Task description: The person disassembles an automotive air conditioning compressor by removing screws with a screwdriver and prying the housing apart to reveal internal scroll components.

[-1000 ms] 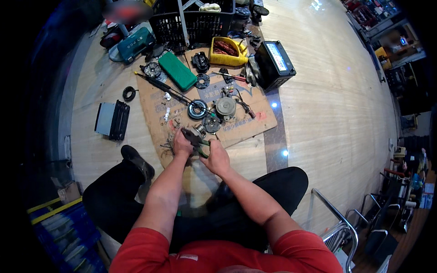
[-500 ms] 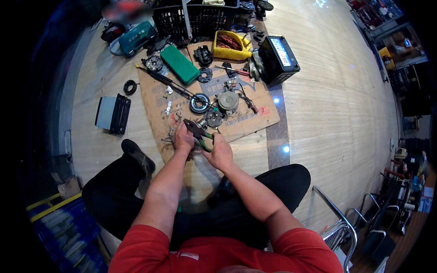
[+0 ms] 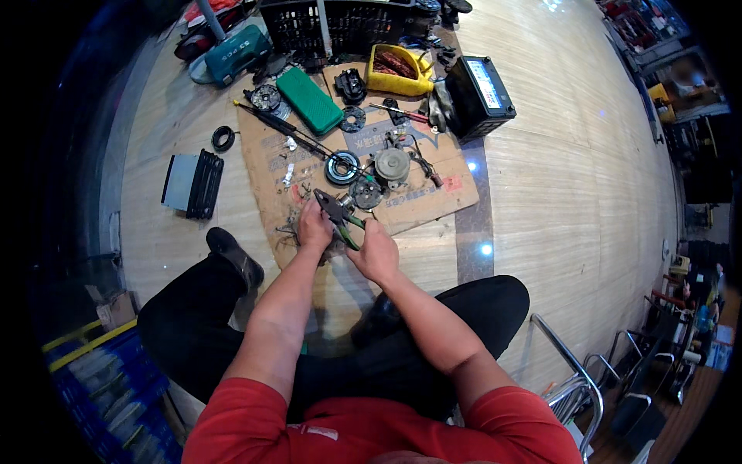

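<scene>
My right hand point(image 3: 376, 254) is closed around the green handles of a pair of pliers point(image 3: 332, 206). The dark jaws point up and left, just beside the fingers of my left hand point(image 3: 314, 226). That hand is closed at the jaws; what it holds, if anything, is hidden. Right past the pliers lie a dark round disc part point(image 3: 365, 193), a ring-shaped pulley point(image 3: 342, 167) and a grey round metal housing point(image 3: 393, 165). All of these rest on a flattened cardboard sheet point(image 3: 425, 203). Small loose bits point(image 3: 288, 232) are scattered to the left of my left hand.
Farther back are a green case point(image 3: 310, 100), a yellow cut-open jug point(image 3: 398, 83), a black battery point(image 3: 478, 100) and a black crate point(image 3: 363, 31). At left stand a car stereo-like box point(image 3: 193, 184) and a black ring point(image 3: 223, 138). A metal-framed chair point(image 3: 568, 359) is at lower right.
The view has shifted slightly, so the things on the floor appear a little higher and farther right. Both hands keep their hold beside the pliers, with little other movement.
</scene>
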`<control>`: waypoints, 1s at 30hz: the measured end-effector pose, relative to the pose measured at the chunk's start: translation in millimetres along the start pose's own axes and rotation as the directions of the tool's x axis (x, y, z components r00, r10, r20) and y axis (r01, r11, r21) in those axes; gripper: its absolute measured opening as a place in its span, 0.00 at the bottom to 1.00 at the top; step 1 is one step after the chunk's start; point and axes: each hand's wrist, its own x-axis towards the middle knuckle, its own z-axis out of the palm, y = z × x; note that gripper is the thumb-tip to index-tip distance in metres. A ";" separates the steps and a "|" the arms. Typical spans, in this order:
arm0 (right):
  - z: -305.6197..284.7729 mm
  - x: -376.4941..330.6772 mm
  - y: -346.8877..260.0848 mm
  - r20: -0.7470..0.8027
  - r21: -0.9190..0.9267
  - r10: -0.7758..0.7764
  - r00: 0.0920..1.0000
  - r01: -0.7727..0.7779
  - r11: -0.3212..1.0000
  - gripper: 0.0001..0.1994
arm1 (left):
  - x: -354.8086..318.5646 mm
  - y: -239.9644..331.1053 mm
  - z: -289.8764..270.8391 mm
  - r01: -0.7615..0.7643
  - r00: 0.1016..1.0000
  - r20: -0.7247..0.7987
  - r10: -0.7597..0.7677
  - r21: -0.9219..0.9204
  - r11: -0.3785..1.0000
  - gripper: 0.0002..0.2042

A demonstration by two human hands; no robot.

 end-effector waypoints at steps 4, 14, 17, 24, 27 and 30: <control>7.2 1.0 10.4 0.025 -0.026 -0.033 0.999 0.034 0.999 0.27 | 0.5 0.5 3.0 0.162 0.986 0.035 -0.164 0.053 0.985 0.15; 17.1 2.0 21.3 0.079 -0.025 0.018 0.997 -0.016 1.000 0.28 | -0.3 -9.8 6.4 0.061 0.998 -0.017 -0.061 0.042 0.997 0.12; 10.9 1.1 15.3 -0.044 0.013 -0.017 0.999 0.018 1.000 0.28 | 1.6 -6.4 4.3 -0.034 0.999 -0.017 0.034 -0.007 0.999 0.08; 9.3 2.2 12.1 0.029 -0.041 0.103 0.994 -0.102 0.994 0.29 | -1.3 -7.7 5.7 -0.014 0.997 -0.073 0.015 0.012 1.000 0.05; 11.4 0.9 15.3 -0.109 0.055 -0.044 0.993 0.050 0.997 0.29 | 1.1 -0.4 4.6 -0.012 0.995 -0.103 0.015 0.029 0.999 0.06; 19.4 2.6 23.4 0.009 0.012 0.010 1.000 -0.010 1.000 0.30 | 3.5 -1.5 4.6 0.028 0.999 -0.028 -0.028 -0.023 0.999 0.06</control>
